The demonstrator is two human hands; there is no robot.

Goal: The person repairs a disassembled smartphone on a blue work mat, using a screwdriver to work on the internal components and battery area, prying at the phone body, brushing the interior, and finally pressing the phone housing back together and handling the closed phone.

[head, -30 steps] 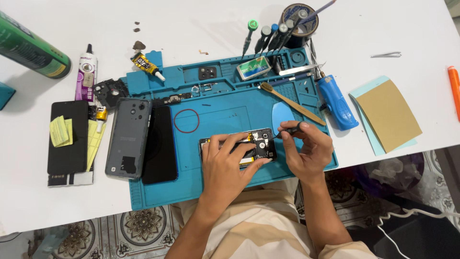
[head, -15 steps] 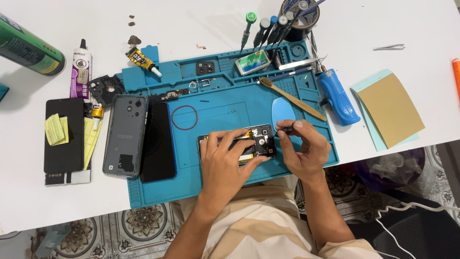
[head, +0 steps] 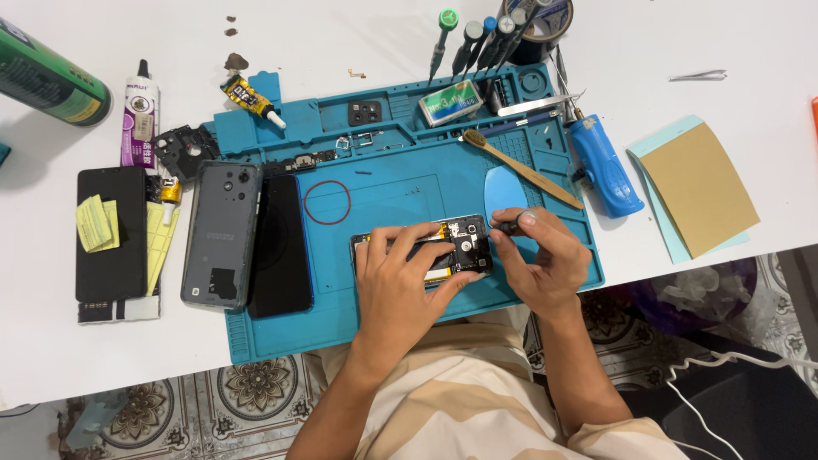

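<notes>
Opened phone [head: 456,243] lying flat on blue repair mat [head: 400,183], near its front edge, seen from the head camera. Left hand [head: 400,277] spread over the phone's middle, fingers pressing it down. Right hand [head: 541,255] pinching a small dark tool [head: 504,227] at the phone's right end. Grey back cover [head: 221,230] and black screen panel [head: 279,247] side by side at left; wooden brush [head: 520,168] and blue driver [head: 603,163] beyond on white bench [head: 699,34].

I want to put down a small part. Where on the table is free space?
Free: blue mat between the red ring and the wooden brush; white table above the mat. Crowded: the mat's top trays and left of the grey back cover.
</notes>
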